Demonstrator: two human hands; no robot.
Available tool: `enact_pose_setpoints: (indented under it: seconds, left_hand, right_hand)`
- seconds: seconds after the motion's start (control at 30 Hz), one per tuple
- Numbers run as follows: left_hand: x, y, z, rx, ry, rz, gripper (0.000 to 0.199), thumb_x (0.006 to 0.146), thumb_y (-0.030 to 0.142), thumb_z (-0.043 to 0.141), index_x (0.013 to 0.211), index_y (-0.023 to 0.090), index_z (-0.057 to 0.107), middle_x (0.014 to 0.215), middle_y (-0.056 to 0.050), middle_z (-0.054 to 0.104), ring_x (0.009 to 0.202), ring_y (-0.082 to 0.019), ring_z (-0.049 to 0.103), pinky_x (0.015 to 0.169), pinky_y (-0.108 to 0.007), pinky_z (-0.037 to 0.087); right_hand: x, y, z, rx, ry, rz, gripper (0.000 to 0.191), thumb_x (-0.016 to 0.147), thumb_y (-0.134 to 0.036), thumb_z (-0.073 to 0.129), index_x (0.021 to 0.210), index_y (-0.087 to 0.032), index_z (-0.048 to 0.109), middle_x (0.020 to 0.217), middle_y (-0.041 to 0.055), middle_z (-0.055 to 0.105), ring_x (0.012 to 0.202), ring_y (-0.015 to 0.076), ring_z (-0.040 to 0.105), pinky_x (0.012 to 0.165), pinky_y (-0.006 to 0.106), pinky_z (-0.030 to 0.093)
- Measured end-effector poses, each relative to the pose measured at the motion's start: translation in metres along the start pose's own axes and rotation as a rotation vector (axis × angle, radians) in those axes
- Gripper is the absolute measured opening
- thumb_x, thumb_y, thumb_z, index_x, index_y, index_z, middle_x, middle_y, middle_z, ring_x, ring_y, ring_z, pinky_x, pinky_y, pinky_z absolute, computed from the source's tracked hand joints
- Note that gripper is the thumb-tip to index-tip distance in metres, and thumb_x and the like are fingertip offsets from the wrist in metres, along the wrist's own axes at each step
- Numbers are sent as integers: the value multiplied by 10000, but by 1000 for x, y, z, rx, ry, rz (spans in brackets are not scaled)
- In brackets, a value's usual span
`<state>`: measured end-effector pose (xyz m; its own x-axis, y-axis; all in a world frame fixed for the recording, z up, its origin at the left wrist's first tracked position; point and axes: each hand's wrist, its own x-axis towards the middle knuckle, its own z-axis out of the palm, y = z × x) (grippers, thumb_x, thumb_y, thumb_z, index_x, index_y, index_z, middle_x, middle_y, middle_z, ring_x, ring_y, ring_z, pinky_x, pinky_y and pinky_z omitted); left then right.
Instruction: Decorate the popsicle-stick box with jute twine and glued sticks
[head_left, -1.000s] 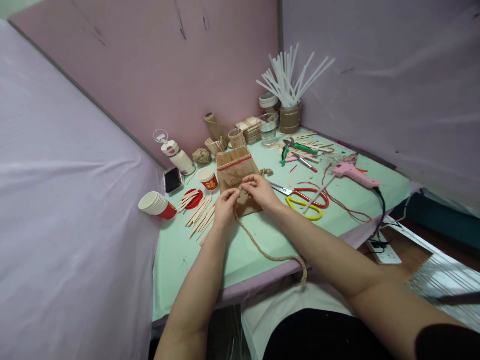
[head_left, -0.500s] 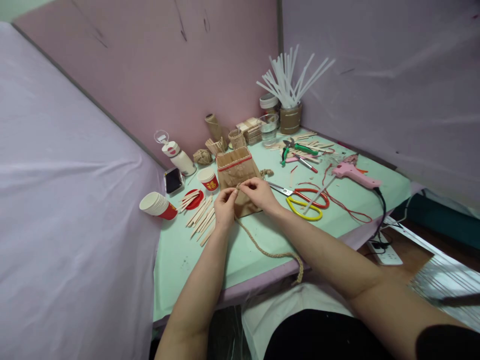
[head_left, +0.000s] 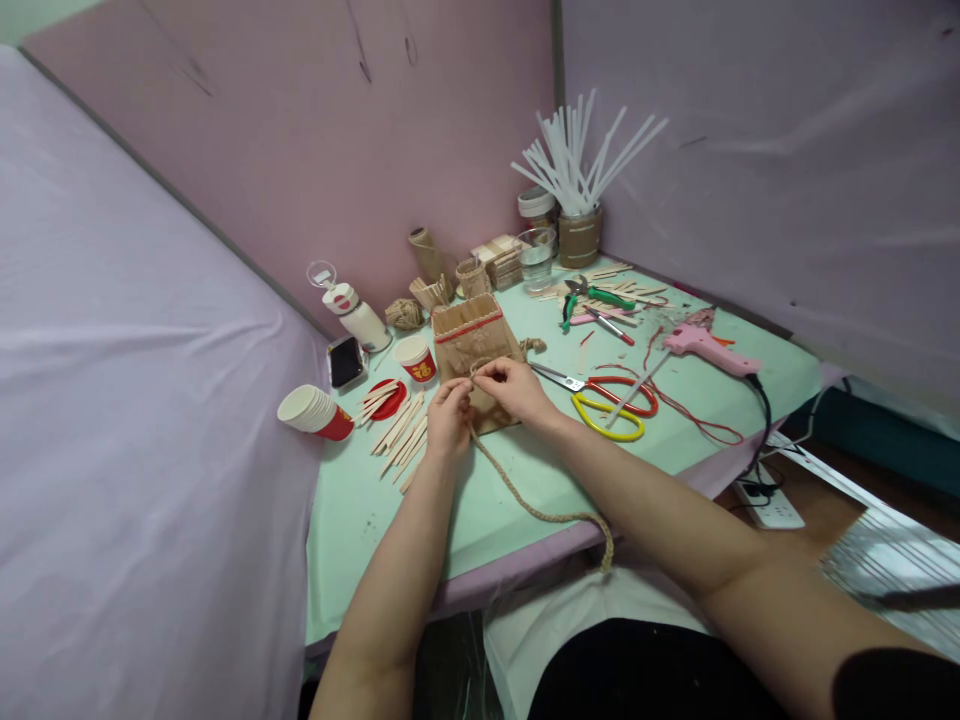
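My left hand (head_left: 450, 415) and my right hand (head_left: 516, 388) meet in front of a brown paper bag (head_left: 466, 335) with a red line near its scalloped rim. Both pinch a tan braided rope (head_left: 517, 500) between thumb and fingers. From my left hand the rope runs down across the green table and hangs over its front edge. Another knotted end of rope (head_left: 534, 345) shows at the bag's right side. My hands hide the bag's lower front in part. Scissors (head_left: 592, 392) with red and yellow handles lie just right of my right hand.
Wooden sticks (head_left: 397, 435), a red-and-white paper cup (head_left: 415, 358) and stacked cups (head_left: 315, 412) are at the left. A pink glue gun (head_left: 709, 350) and green-handled pliers (head_left: 592, 295) lie at the right. A clear cup of water (head_left: 536, 262) stands behind.
My fingertips have shifted slightly at the rope, and a loop of it now shows above my right hand. The hanging rope end has swung a little right and down.
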<state>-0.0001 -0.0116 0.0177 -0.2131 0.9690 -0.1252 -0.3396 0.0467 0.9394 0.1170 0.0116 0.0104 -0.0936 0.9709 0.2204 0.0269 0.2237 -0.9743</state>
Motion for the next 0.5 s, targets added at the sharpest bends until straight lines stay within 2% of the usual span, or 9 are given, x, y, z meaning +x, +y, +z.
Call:
enact_pose_setpoints:
  seconds: [0.17,0.33,0.4,0.5]
  left_hand:
    - [3,4,-4,-248,-141,-232,146,620,167,674,668,148,538,578,47,436,447,-23,339,372,-153,234]
    - [4,9,-7,-268,-158,-451,134,672,180,620,605,144,510,530,32,410,424,-42,354,375,-183,291]
    - [3,10,-6,-259,-175,-465,130,680,189,619,617,141,516,517,37,401,415,-42,347,375,-183,290]
    - [-1,10,-3,-251,-201,-347,121,655,174,642,647,141,526,546,34,426,446,-39,374,372,-163,256]
  right_hand:
    - [-3,-8,0,-16,-30,-69,107,747,-264,561,736,-178,624,788,15,625,742,132,573,688,250,435]
    - [-6,-12,-5,-149,-143,-391,77,766,-196,537,759,-188,613,878,29,549,806,134,532,731,261,419]
    - [-6,-12,-6,-157,-169,-439,79,770,-187,532,775,-191,611,900,33,537,826,138,525,747,269,413]
    - [-3,-9,-6,-100,-128,-343,80,780,-216,525,774,-187,599,870,25,538,782,130,523,696,257,411]
